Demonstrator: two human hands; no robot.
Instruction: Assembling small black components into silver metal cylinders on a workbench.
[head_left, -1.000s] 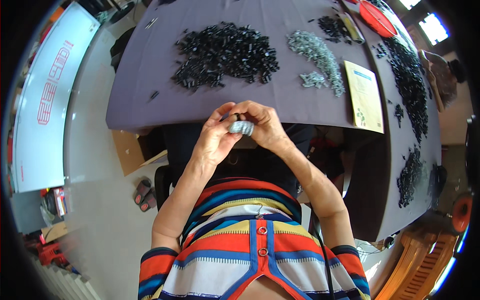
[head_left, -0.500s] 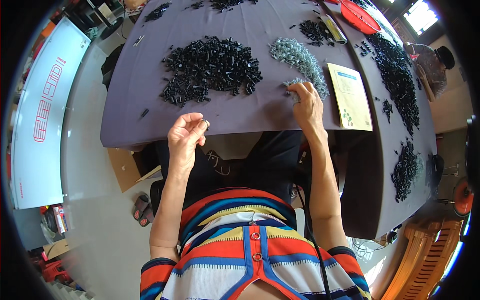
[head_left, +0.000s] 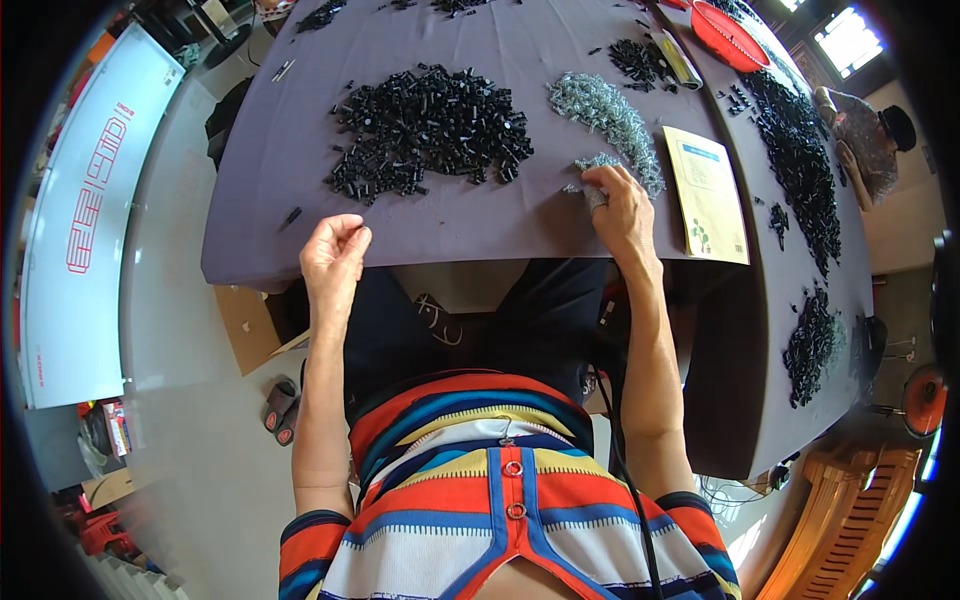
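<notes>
My left hand (head_left: 334, 258) is over the table's near edge at left, thumb and fingertips pinched together. Whatever they may hold is hidden or too small to make out. A single black piece (head_left: 291, 215) lies on the cloth just beyond it. Farther in spreads a large heap of small black cylindrical pieces (head_left: 430, 130). My right hand (head_left: 624, 212) is at the near end of a curved pile of small clear-grey pieces (head_left: 612, 112). Its fingers curl down closed among them, and the fingertips are partly hidden.
Right of the pile lies a yellow printed packet (head_left: 706, 195). A second table (head_left: 735, 400) adjoins on the right, bearing long heaps of black pieces (head_left: 795, 150) and a red basket (head_left: 728, 38). Another person (head_left: 862, 145) is at its far side. A small black heap (head_left: 637, 62) lies at the back.
My left hand has moved left, away from the heap; a small dark piece that showed at its fingertips no longer shows. My right hand stays at the clear-grey pieces. The other person has shifted.
</notes>
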